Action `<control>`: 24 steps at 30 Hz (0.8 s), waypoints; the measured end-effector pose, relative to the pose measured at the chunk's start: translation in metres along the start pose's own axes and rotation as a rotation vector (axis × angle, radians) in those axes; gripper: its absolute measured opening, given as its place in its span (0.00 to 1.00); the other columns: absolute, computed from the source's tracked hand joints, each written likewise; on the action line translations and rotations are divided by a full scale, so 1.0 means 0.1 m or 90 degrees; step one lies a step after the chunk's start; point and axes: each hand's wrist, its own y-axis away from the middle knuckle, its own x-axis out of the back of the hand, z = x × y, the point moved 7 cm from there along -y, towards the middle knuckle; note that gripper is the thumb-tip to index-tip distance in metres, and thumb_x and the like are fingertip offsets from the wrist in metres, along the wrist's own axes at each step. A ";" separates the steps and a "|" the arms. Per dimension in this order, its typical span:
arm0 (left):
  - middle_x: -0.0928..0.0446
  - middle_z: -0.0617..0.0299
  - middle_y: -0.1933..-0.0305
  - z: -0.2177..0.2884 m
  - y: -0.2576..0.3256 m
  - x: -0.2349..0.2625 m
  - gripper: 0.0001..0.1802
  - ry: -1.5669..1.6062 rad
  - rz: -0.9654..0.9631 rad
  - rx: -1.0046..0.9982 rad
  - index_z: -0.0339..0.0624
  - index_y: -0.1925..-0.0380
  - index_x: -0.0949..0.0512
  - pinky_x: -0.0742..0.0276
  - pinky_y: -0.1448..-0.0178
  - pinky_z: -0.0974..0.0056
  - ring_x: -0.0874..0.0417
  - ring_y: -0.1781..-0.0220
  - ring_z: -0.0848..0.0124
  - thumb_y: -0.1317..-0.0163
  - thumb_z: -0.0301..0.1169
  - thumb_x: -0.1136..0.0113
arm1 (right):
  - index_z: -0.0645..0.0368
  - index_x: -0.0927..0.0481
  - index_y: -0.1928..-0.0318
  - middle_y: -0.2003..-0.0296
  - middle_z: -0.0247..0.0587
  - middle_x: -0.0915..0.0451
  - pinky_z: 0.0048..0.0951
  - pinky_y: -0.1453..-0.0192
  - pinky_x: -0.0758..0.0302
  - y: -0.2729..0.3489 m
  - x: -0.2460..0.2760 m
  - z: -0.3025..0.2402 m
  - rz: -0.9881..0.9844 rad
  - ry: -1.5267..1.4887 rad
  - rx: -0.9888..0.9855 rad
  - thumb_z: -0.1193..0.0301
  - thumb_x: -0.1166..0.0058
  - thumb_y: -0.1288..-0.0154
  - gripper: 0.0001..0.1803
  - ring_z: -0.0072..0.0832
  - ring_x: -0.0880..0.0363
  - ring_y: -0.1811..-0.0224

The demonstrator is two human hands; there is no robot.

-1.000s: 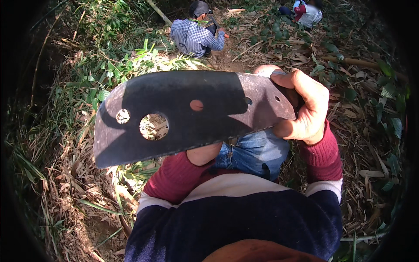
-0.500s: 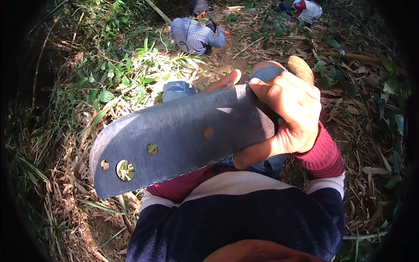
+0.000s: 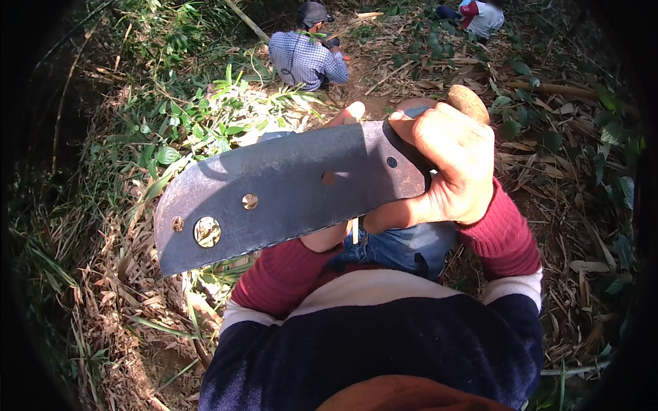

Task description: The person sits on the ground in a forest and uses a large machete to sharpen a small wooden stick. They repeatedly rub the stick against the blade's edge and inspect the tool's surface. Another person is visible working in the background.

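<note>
My right hand [image 3: 449,168] is closed round the handle of a broad dark machete [image 3: 295,188], its thumb and a finger pressed near the base of the blade. The wooden butt of the handle [image 3: 468,104] pokes out past the knuckles. The blade points left, with several round holes in it and a blunt, rounded end. Behind the blade is my left hand [image 3: 325,238]; only its heel below and a fingertip above show. A thin pale strip [image 3: 356,231] stands upright there, its top beside that fingertip and its middle hidden by the blade.
A person in a checked shirt [image 3: 301,58] crouches ahead, facing away, and another person [image 3: 485,19] is at the far right. Green leafy plants [image 3: 233,109] grow to the left. Dry leaves and stalks [image 3: 548,185] cover the ground. My jeans [image 3: 404,250] show below the blade.
The machete's tip has risen and the blade has levelled somewhat. My left hand's heel and the strip's lower end now show below the blade. The crouching person's hand has dropped slightly.
</note>
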 end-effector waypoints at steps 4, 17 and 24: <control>0.34 0.49 0.27 -0.02 0.02 0.22 0.34 -0.001 0.010 0.012 0.44 0.24 0.44 0.30 0.23 0.50 0.31 0.25 0.59 0.21 0.50 0.54 | 0.68 0.20 0.61 0.73 0.39 0.21 0.34 0.63 0.33 -0.02 -0.01 -0.06 0.014 -0.009 0.000 0.28 0.29 0.77 0.55 0.33 0.21 0.74; 0.34 0.49 0.27 0.23 0.21 -0.17 0.35 -0.246 0.122 -0.126 0.41 0.24 0.45 0.27 0.26 0.51 0.29 0.27 0.59 0.22 0.46 0.50 | 0.62 0.19 0.64 0.77 0.34 0.25 0.33 0.66 0.37 -0.05 -0.08 0.05 0.021 0.043 -0.019 0.29 0.26 0.75 0.49 0.30 0.28 0.78; 0.32 0.48 0.29 0.20 0.10 -0.31 0.33 -0.321 0.064 -0.125 0.42 0.26 0.43 0.26 0.27 0.49 0.27 0.28 0.57 0.22 0.49 0.51 | 0.65 0.19 0.63 0.76 0.36 0.23 0.36 0.62 0.35 0.01 -0.11 0.05 0.007 0.046 -0.034 0.28 0.28 0.75 0.52 0.32 0.24 0.76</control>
